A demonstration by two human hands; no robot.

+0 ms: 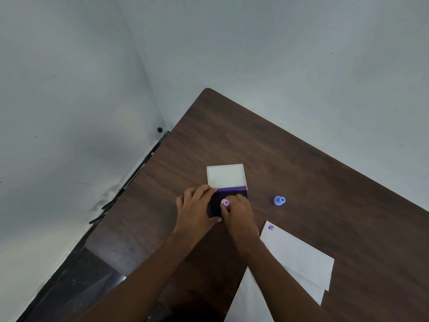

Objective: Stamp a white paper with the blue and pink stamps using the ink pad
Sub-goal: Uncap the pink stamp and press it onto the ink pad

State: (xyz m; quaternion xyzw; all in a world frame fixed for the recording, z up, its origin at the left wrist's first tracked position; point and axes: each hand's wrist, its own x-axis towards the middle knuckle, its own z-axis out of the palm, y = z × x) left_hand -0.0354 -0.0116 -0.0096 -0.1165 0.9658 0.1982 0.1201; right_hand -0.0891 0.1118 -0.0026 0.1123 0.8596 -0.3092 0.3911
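The ink pad [217, 206] lies open on the brown table [301, 173], its white lid [226, 175] tipped back behind the dark purple pad. My right hand [240, 213] pinches the pink stamp [225, 202] and holds it down on the pad. My left hand [195, 209] grips the pad's left edge, fingers curled over its rim. The blue stamp [279, 200] stands alone to the right of the pad. White paper [297, 256] lies at the lower right, with one purple stamp print [271, 227] near its top corner.
A second white sheet [248, 300] pokes out at the bottom edge under my right forearm. The table stands in a corner of grey walls, with black cables [109, 205] along its left edge.
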